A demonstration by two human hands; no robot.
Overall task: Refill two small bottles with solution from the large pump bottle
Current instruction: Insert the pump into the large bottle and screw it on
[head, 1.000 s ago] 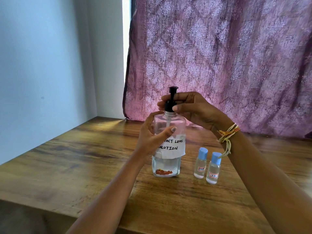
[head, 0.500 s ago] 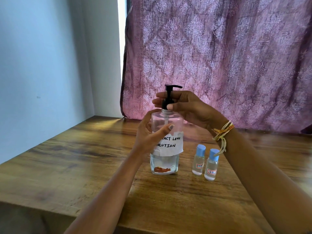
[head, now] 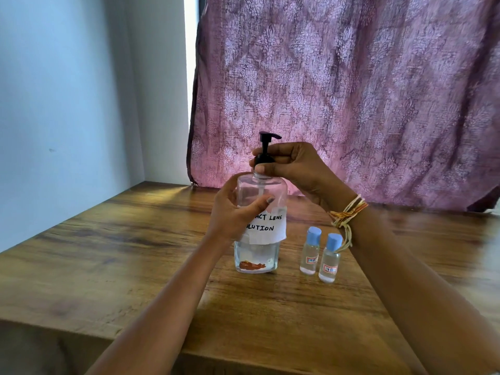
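Since a second ago the black pump head (head: 266, 146) has turned; its spout, which then pointed toward the camera, now points off to the right, and the right hand (head: 290, 169) has kept its grip on the collar below it; the bottle itself has stayed where it was. The left hand (head: 232, 212) is wrapped round the shoulder of the big clear bottle (head: 259, 226), thumb across the front just above the paper label (head: 266, 228), fingers behind the glass; the right hand pinches the black collar at the neck, fingers curled round it; both hands are therefore clamped on the same bottle, one above the other. The bottle stands upright on the table (head: 108, 253), with a little liquid low inside. Under the right wrist, just to the right of the big bottle, two small bottles stand side by side with blue caps on; the nearer small bottle (head: 330, 259) is close beside the farther small bottle (head: 310, 253). A thread bracelet (head: 347, 212) circles the right wrist; a purple curtain (head: 351, 90) hangs beyond both hands.
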